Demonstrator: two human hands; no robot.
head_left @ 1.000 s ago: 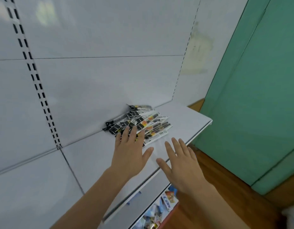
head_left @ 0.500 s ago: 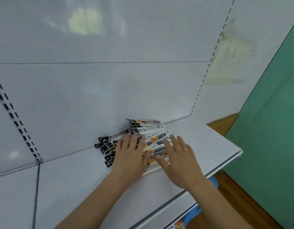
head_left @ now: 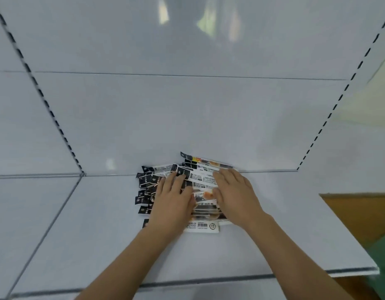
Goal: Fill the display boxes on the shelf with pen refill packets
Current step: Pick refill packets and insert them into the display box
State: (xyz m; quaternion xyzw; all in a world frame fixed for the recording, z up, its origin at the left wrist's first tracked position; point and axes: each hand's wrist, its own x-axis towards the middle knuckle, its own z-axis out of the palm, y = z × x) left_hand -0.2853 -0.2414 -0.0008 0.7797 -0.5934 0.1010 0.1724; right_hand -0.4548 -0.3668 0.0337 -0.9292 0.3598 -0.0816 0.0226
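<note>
The fingers point(head_left: 176, 180) of the left hand point(head_left: 172, 204) and those of the right hand point(head_left: 237, 191) lie straight and flat, pressing on a fanned pile of pen refill packets point(head_left: 200, 185), grasping nothing. The pile lies on the white shelf point(head_left: 100, 224) against the back panel point(head_left: 165, 115), and both hands hide its middle, leaving black header ends at the left. Packet print is too small to read, and no display box is visible.

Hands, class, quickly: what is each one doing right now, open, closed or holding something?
Left hand: open, fingers straight, resting flat on the pile of pen refill packets.
Right hand: open, fingers straight, resting flat on the same pile.
</note>
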